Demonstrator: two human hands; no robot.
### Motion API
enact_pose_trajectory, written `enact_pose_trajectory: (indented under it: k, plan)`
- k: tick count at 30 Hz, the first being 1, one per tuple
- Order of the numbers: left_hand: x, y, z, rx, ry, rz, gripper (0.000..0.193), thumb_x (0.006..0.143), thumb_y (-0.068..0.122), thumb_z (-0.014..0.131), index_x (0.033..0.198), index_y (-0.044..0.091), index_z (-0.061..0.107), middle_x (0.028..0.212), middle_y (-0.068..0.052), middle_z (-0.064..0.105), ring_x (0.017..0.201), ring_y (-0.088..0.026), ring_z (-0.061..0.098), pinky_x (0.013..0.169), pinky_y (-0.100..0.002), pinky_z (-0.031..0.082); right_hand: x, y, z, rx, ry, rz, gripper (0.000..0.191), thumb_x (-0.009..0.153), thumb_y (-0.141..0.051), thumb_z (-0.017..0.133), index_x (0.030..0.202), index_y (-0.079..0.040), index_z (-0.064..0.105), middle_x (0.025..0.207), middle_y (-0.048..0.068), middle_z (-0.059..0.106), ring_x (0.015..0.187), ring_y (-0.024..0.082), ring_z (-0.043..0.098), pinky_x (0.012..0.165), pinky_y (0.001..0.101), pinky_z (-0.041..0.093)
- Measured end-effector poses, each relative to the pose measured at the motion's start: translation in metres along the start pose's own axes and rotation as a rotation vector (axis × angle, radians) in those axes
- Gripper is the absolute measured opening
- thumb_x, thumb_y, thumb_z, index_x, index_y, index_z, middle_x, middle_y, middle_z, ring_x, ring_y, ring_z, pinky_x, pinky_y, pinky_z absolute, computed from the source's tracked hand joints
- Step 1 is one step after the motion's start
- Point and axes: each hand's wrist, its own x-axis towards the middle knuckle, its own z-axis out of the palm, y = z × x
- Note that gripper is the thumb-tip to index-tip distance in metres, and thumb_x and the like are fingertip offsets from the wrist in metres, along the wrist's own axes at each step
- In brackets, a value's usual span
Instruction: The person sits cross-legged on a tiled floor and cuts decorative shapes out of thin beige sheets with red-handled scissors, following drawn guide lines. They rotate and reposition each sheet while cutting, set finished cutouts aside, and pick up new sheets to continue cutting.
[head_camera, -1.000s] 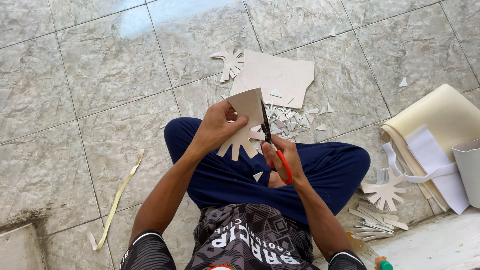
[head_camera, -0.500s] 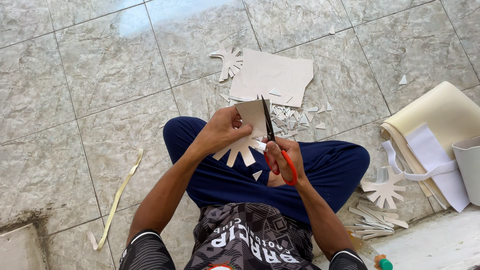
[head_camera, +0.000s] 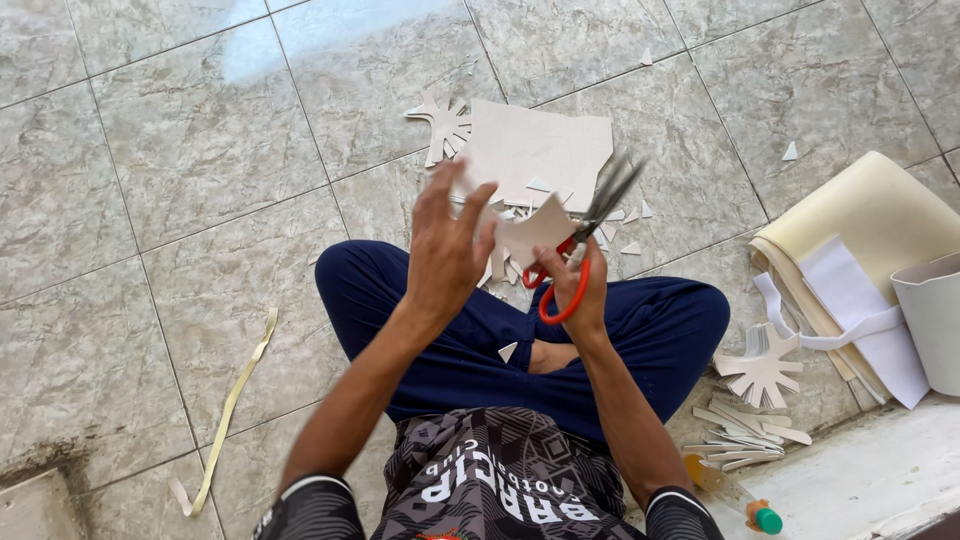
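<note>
The left hand (head_camera: 447, 250) is raised above the crossed legs, fingers spread and half released, its fingertips pinching a pale foam cut-out piece (head_camera: 535, 232) that sits between both hands. Just right of it, the right hand (head_camera: 580, 290) grips orange-handled scissors (head_camera: 575, 245), fingers through the loops, blades parted and blurred, pointing far-right. On the tiled floor beyond lie a foam sheet (head_camera: 535, 145) and scattered scraps (head_camera: 625, 235). A rolled cream foam sheet (head_camera: 870, 215) rests at right.

A seated person's left hand (head_camera: 447, 250) holds a cutout (head_camera: 535, 232); the right hand (head_camera: 577, 290) grips orange-handled scissors (head_camera: 583, 235) over scraps (head_camera: 520, 215).
</note>
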Motion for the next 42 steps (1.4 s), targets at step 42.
enact_pose_trajectory:
  k: [42]
  plan:
    - [0.004,0.02,0.014,-1.11,0.05,-0.677,0.043,0.094,0.004,0.073,0.136,0.004,0.063,0.132,-0.015,0.065,0.117,-0.024,0.071,0.089,-0.03,0.068,-0.019,-0.015,0.008,-0.248,-0.265,0.069,0.057,0.096,-0.056,0.06,0.12,-0.006,0.073,0.055,-0.005,0.052,0.045,0.003,0.05,0.042,0.0201,0.04]
